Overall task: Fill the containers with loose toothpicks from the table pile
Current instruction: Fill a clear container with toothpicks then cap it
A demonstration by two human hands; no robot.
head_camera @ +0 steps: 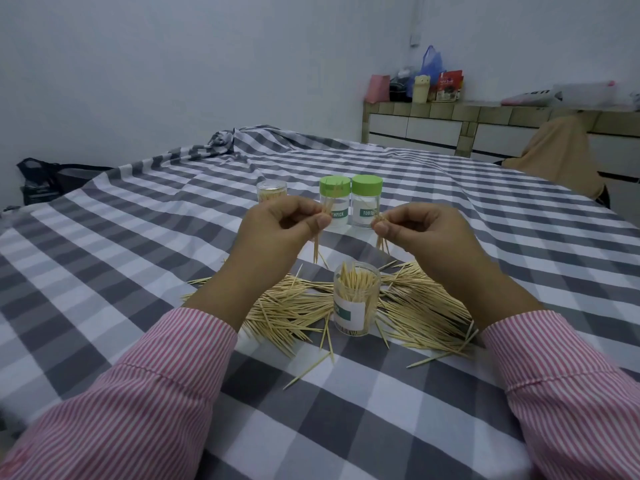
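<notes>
**Both hands raised with small toothpick bunches above an open jar**

Both hands are lifted off the checked surface (145,237), forearms in pink-striped sleeves reaching in from the lower corners. The left hand (277,230) has its fingers curled, thumb and forefinger pinching a small bunch of toothpicks (317,242) that hangs downward, tips pointing toward the cloth. The right hand (426,233) mirrors it, its fingers curled and pinching a second small bunch (381,240), also hanging point-down. The two hands are held apart at about the same height, one to each side of the open jar below them.

Four containers are in view. One open clear jar (356,299) stands upright nearest the person, between the forearms, packed with toothpicks standing on end, with a white and green label on its side. Two clear jars with green lids stand side by side beyond the hands: the left capped jar (335,192), partly hidden by the left hand's bunch, and the right capped jar (367,199), whose label reads "TOOTH" before the fingers cover it. A fourth jar without a lid (272,190) stands farther left and looks full of toothpicks.

The loose pile (287,306) spreads on the cloth around the open jar, to its left and right, with a few strays (306,370) lying nearer the person. The count of toothpicks in each hand cannot be told.
</notes>
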